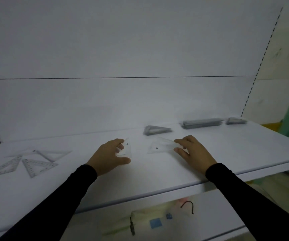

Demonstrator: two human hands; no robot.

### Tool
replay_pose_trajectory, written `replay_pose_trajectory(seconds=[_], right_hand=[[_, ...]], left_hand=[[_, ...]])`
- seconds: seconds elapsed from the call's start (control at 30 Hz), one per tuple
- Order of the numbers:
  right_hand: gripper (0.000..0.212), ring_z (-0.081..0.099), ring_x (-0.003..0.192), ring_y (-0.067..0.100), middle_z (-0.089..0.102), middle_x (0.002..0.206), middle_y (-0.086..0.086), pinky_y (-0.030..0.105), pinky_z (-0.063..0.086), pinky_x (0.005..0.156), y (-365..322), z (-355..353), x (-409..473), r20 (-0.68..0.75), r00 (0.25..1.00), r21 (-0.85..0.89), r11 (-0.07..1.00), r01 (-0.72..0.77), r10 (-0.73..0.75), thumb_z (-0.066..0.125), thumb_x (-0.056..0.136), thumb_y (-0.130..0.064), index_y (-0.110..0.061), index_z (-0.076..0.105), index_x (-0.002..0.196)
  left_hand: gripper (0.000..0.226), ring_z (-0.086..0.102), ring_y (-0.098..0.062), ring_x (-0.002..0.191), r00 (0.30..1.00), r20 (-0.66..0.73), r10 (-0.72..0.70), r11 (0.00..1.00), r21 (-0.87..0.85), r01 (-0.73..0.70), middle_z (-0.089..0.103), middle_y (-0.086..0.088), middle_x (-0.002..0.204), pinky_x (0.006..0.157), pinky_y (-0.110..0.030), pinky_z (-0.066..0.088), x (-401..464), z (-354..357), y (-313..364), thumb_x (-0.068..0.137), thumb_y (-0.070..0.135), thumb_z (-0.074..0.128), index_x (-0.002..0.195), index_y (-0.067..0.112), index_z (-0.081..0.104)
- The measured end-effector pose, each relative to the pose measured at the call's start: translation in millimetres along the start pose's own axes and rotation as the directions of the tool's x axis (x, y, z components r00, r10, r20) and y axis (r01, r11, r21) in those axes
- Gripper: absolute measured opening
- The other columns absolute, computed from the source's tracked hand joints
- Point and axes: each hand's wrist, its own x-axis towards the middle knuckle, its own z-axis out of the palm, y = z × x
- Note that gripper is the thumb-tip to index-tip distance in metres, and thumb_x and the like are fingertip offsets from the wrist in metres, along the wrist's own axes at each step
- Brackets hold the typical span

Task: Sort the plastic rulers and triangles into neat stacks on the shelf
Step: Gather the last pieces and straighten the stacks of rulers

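- Triangles: your left hand (111, 156) pinches one clear triangle (126, 149) between thumb and curled fingers, mid-shelf.
- Your right hand (191, 151) grips a second clear triangle (162, 146), thumb under, fingers on top.
- Three loose triangles (34, 162) lie flat on the white shelf (157, 173), far left.
- Triangle stack (155, 130), ruler stack (202, 122) and small stack (236, 120) sit along the back right.

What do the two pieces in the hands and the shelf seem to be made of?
Small clear triangle in the left hand and the one in the right hand: apparently transparent glossy plastic; the shelf shows through them. White shelf board: smooth, matte, likely painted metal or laminate; unclear which.
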Motion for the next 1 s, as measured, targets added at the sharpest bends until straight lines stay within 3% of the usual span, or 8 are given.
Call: replay_pose_trajectory(seconds=[0.4, 0.63, 0.83, 1.0], right_hand=[[0.035, 0.052, 0.102, 0.019, 0.052, 0.11, 0.005, 0.017, 0.032, 0.084, 46.7, 21.7, 89.8, 0.049, 0.994, 0.067, 0.994, 0.09, -0.093, 0.056, 0.092, -0.031, -0.015, 0.06, 0.123], [0.035, 0.05, 0.109, 0.02, 0.05, 0.117, 0.005, 0.018, 0.032, 0.091, 57.8, 45.9, 139.7, 0.115, 0.991, 0.092, 0.994, 0.054, -0.065, 0.054, 0.093, -0.031, -0.014, 0.059, 0.124], [0.038, 0.051, 0.109, 0.019, 0.05, 0.119, 0.004, 0.014, 0.029, 0.082, 63.5, 59.1, 155.0, 0.139, 0.987, 0.084, 0.994, 0.075, -0.087, 0.055, 0.093, -0.033, -0.016, 0.058, 0.126], [0.042, 0.051, 0.109, 0.016, 0.051, 0.118, 0.001, 0.017, 0.035, 0.09, 71.6, 45.3, 150.5, 0.067, 0.977, 0.126, 0.973, 0.194, -0.204, 0.057, 0.091, -0.035, -0.019, 0.055, 0.129]], left_hand=[[0.068, 0.05, -0.007, 0.102, 0.998, -0.034, -0.051, 0.995, 0.086, 0.054, 0.054, 0.012, 0.114, 0.085, -0.019, 0.035, 59.2, 7.0, 3.2, 0.073, 0.041, 0.076, 0.132, 0.022, 0.046], [0.066, 0.052, -0.007, 0.106, 0.998, 0.016, -0.064, 0.994, 0.095, 0.062, 0.058, 0.012, 0.114, 0.091, -0.02, 0.038, 94.1, 6.2, -12.5, 0.07, 0.049, 0.076, 0.126, 0.025, 0.051], [0.068, 0.052, -0.005, 0.105, 0.999, 0.031, -0.042, 0.993, 0.111, 0.038, 0.056, 0.014, 0.113, 0.091, -0.018, 0.038, 109.8, 10.6, -6.8, 0.07, 0.049, 0.076, 0.129, 0.026, 0.049], [0.072, 0.054, -0.002, 0.092, 1.0, 0.03, 0.002, 0.994, 0.109, -0.006, 0.056, 0.018, 0.103, 0.078, -0.013, 0.041, 120.6, 17.7, 13.3, 0.069, 0.049, 0.077, 0.131, 0.027, 0.048]])
